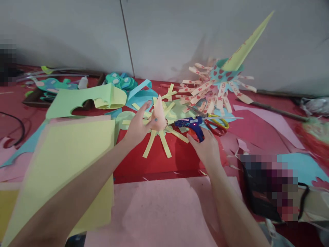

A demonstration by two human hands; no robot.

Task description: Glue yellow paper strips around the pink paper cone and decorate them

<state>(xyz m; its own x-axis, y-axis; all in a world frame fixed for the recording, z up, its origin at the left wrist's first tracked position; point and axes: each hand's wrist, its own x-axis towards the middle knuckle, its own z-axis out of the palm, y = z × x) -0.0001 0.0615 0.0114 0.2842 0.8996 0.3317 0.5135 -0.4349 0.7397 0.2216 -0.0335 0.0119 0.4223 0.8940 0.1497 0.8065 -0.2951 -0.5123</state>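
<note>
A pale pink paper cone (159, 115) stands upright at the middle of a ring of yellow paper strips (164, 145). My left hand (138, 125) is at the cone's left side with fingers apart, its thumb overlapping the cone's lower part. Whether the thumb presses on it I cannot tell. My right hand (207, 145) grips the handle of a blue hot glue gun (189, 122), whose nozzle points left toward the cone's base. A small red light glows on the gun, and a glue stick sticks out of its back. Under the strips lies a red sheet (146, 164).
Scissors (217, 125) with yellow and red handles lie behind the glue gun. A finished-looking paper hat (227, 70) with a tall yellow cone stands at the back right. Yellow sheets (84, 164) are stacked at left, near green cut-outs (120, 81). A pink sheet (159, 209) lies in front.
</note>
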